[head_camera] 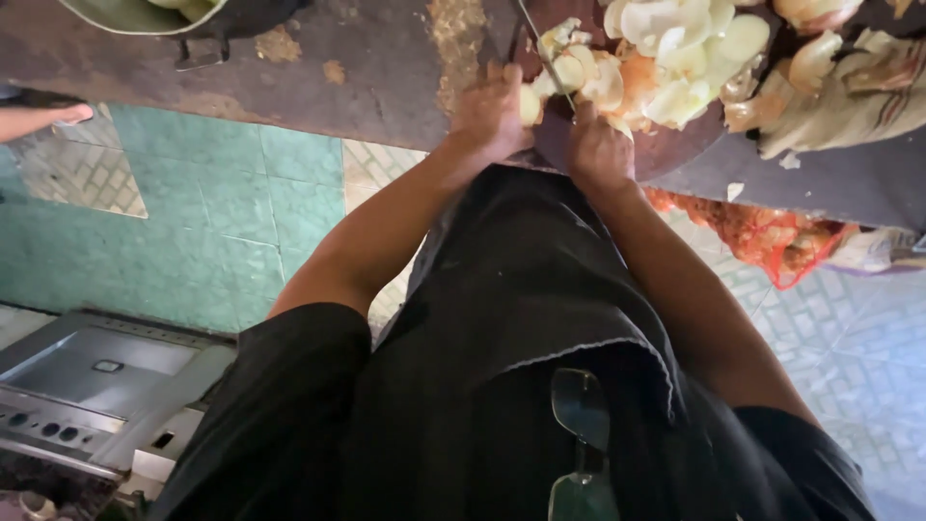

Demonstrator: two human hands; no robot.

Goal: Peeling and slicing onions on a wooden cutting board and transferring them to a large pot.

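My left hand (492,116) presses a pale onion piece (530,103) against a round dark cutting board (675,156) at the counter's near edge. Right beside it, my right hand (598,147) grips a knife (543,50), its thin blade pointing away from me across the onion. The two hands almost touch. A heap of cut onion pieces (675,48) covers the far part of the board. Dry onion skins (849,72) lie to the right of the board.
The worn dark counter (338,68) carries a green-rimmed bowl (145,13) at far left. A red mesh bag of onions (772,233) sits below the counter on the right. A metal stove (87,386) stands lower left on the tiled floor. Someone else's limb (43,120) shows at the left edge.
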